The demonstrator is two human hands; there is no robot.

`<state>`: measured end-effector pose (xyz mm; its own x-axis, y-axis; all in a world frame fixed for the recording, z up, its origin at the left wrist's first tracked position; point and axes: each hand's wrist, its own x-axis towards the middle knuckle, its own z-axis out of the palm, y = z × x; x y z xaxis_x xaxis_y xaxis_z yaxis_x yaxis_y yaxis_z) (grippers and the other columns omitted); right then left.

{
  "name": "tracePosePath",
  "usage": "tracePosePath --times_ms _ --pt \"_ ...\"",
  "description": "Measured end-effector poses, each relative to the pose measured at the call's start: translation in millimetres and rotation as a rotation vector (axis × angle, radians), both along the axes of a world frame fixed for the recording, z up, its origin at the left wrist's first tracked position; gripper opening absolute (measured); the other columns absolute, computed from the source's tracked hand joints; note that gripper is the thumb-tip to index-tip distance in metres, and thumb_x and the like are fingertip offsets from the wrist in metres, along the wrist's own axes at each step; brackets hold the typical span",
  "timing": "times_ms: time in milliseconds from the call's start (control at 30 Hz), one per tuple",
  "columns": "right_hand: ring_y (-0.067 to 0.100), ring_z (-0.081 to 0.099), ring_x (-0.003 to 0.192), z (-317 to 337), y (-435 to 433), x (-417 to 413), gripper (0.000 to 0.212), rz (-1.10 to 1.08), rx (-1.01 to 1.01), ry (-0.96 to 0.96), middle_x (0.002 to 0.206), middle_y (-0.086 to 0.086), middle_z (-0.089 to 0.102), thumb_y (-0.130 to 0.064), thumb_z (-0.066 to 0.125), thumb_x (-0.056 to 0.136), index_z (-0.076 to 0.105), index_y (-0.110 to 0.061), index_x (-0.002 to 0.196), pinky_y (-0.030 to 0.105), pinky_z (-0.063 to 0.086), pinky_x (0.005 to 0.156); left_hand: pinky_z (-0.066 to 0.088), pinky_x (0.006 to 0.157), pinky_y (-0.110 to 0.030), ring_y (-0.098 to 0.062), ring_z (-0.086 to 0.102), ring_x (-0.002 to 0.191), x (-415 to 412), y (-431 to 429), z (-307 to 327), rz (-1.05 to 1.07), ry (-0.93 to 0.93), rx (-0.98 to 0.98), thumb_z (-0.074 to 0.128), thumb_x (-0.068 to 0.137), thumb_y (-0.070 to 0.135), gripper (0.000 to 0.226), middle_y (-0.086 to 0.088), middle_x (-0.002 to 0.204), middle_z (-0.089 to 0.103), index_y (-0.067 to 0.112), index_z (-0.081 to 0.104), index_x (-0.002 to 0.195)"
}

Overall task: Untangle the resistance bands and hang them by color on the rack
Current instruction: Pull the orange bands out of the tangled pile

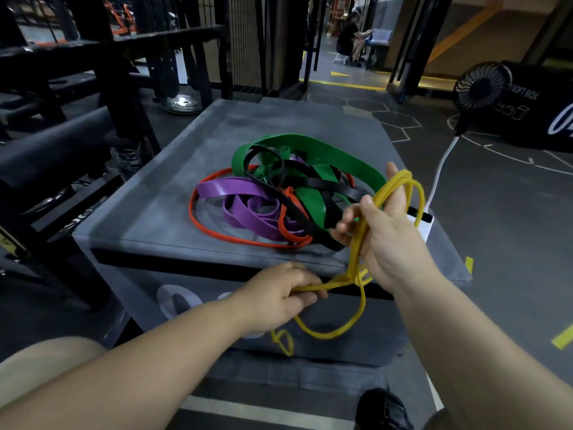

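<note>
Left hand [279, 293] is gripping strands of the yellow band [355, 252] in curled fingers, just in front of the grey box's [155, 193] near edge. Right hand [381, 231] is holding the same band, looped over half-raised fingers, above the box's near right corner. Open air is surrounding both hands; a black frame [124, 88] is standing well left. The band is thin and is twisting into several loops, running upper right to lower left, with one loop hanging below. The pile of bands [313, 200] is lying tangled on the box top.
</note>
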<state>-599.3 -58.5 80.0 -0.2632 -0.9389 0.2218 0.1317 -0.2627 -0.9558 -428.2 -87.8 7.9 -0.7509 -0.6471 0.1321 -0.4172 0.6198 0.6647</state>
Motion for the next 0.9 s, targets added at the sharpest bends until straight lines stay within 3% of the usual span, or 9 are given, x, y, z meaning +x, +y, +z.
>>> tracePosePath --times_ms 100,233,367,433,500,600,667,833,900 --pt "0.019 0.055 0.061 -7 2 6 0.056 0.057 0.007 0.047 0.065 0.003 0.054 -0.013 0.032 0.106 0.014 -0.05 0.144 0.038 0.054 0.069 0.037 0.086 -0.011 0.0 0.051 0.096 3 2 7 -0.009 0.004 -0.041 0.06 0.093 0.024 0.019 0.008 0.104 0.059 0.025 0.068 0.11" --pt "0.022 0.062 0.066 -15 5 14 0.057 0.127 0.052 0.129 0.067 0.005 0.058 -0.016 0.034 0.106 0.013 -0.052 0.145 0.037 0.054 0.07 0.042 0.085 -0.024 -0.007 0.052 0.093 4 3 15 0.013 -0.002 -0.061 0.056 0.095 0.029 0.02 0.003 0.1 0.06 0.017 0.067 0.106" --pt "0.023 0.065 0.074 -25 3 19 0.055 0.109 0.1 0.315 0.075 0.005 0.063 -0.025 0.036 0.105 0.014 -0.062 0.138 0.04 0.052 0.072 0.039 0.077 -0.018 -0.002 0.05 0.085 6 3 21 0.014 0.037 -0.055 0.058 0.094 0.023 0.012 0.005 0.092 0.057 0.014 0.067 0.097" --pt "0.026 0.057 0.072 -28 3 22 0.055 0.072 0.115 0.421 0.082 0.015 0.06 -0.028 0.038 0.104 0.014 -0.065 0.136 0.041 0.049 0.072 0.036 0.069 -0.012 0.002 0.049 0.078 6 3 23 0.022 0.059 -0.052 0.059 0.093 0.02 0.009 0.011 0.084 0.055 0.021 0.06 0.084" --pt "0.025 0.048 0.07 -29 5 24 0.057 0.064 0.121 0.473 0.084 0.019 0.054 -0.026 0.038 0.104 0.011 -0.064 0.136 0.036 0.044 0.067 0.037 0.066 -0.017 -0.001 0.048 0.075 6 4 22 0.032 0.067 -0.055 0.061 0.091 0.019 0.009 0.009 0.081 0.055 0.019 0.058 0.082" --pt "-0.001 0.043 0.07 -32 5 27 0.056 0.068 0.116 0.549 0.083 -0.017 0.044 -0.025 0.038 0.104 0.012 -0.053 0.145 0.019 0.037 0.07 0.04 0.064 -0.027 -0.007 0.048 0.071 5 4 21 0.073 0.103 -0.047 0.065 0.088 0.021 0.015 0.003 0.079 0.058 0.01 0.057 0.082" --pt "-0.008 0.038 0.071 -33 4 29 0.055 0.067 0.148 0.571 0.083 -0.026 0.033 -0.027 0.038 0.104 0.013 -0.048 0.149 0.015 0.032 0.071 0.04 0.061 -0.028 -0.007 0.047 0.066 5 4 22 0.097 0.1 -0.05 0.067 0.086 0.024 0.019 0.007 0.074 0.054 0.014 0.053 0.077" --pt "-0.006 0.042 0.063 -30 7 29 0.054 0.074 0.198 0.584 0.075 -0.022 0.038 -0.032 0.039 0.103 0.015 -0.042 0.15 0.02 0.036 0.069 0.04 0.06 -0.032 -0.011 0.045 0.068 4 4 19 0.192 0.089 -0.106 0.068 0.083 0.028 0.029 0.009 0.072 0.049 0.026 0.043 0.07" --pt "0.003 0.05 0.063 -28 9 32 0.05 0.106 0.254 0.613 0.075 -0.009 0.05 -0.037 0.041 0.102 0.02 -0.038 0.147 0.033 0.048 0.068 0.044 0.06 -0.037 -0.014 0.048 0.067 5 3 20 0.218 0.107 -0.115 0.068 0.081 0.029 0.027 0.007 0.07 0.05 0.022 0.044 0.07"
